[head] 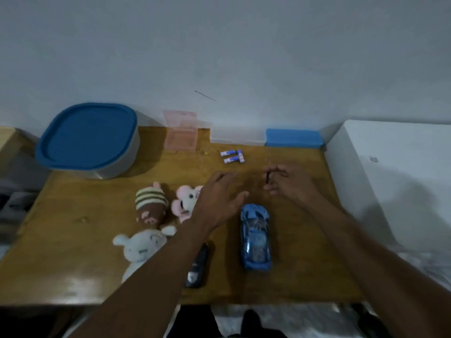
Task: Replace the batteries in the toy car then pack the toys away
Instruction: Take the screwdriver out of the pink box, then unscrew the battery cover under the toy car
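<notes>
At the table's (73, 252) back left corner stands a grey lidded container (87, 136) with a blue lid. A pink see-through case (181, 130) leans on the wall at the back edge, and a blue box (292, 137) sits at the back right corner. A white unit (390, 179) stands just beside the table's right edge.

Your left forearm crosses the front edge and covers part of the white plush (144, 247) and of a dark oblong object (197, 267) near that edge; what that object is I cannot tell. Your left hand (217, 198) hovers with its fingers spread and released, hiding one side of the pink plush (185, 203). The striped plush (151, 203) lies just left of the pink one. Your right hand (288, 181) is over the right half of the table, its thumb and fingers pinching a small dark piece (267, 178).

The toy car (255, 236) is glossy blue with a dark glass roof. It sits on its wheels in the middle of the table toward the front edge, lengthwise front to back, between your forearms and touched by neither hand.

The count: one toy car, three plush toys, and two batteries (232, 156) lying side by side near the back edge, well apart from the car
</notes>
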